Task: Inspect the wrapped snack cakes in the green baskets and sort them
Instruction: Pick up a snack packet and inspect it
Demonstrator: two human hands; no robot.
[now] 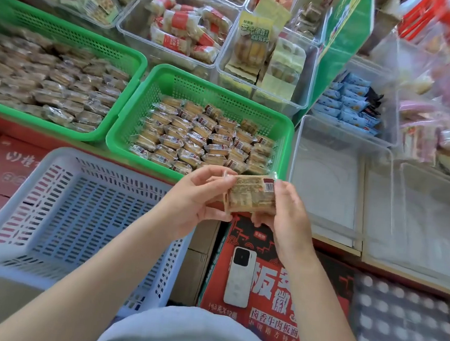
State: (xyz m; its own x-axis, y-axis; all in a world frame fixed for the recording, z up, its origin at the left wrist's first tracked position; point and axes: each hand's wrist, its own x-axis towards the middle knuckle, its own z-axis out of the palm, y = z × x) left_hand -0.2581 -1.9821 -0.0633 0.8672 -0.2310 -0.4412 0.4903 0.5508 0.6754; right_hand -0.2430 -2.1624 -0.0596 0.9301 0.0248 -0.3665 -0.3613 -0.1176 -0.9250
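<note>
A wrapped snack cake (252, 193) in clear film with a barcode label is held up between both hands, just in front of the smaller green basket (129, 122). My left hand (196, 198) grips its left end and my right hand (287, 212) grips its right end. The smaller green basket holds several rows of the same wrapped cakes (202, 138). A larger green basket (130, 59) to the left is packed with several more cakes (42, 81).
A pale blue basket (52, 181) sits at the near left. Clear bins (327, 185) stand at the right. Clear tubs of other snacks (182, 31) line the back. A white phone (239, 276) lies on a red carton (274, 299).
</note>
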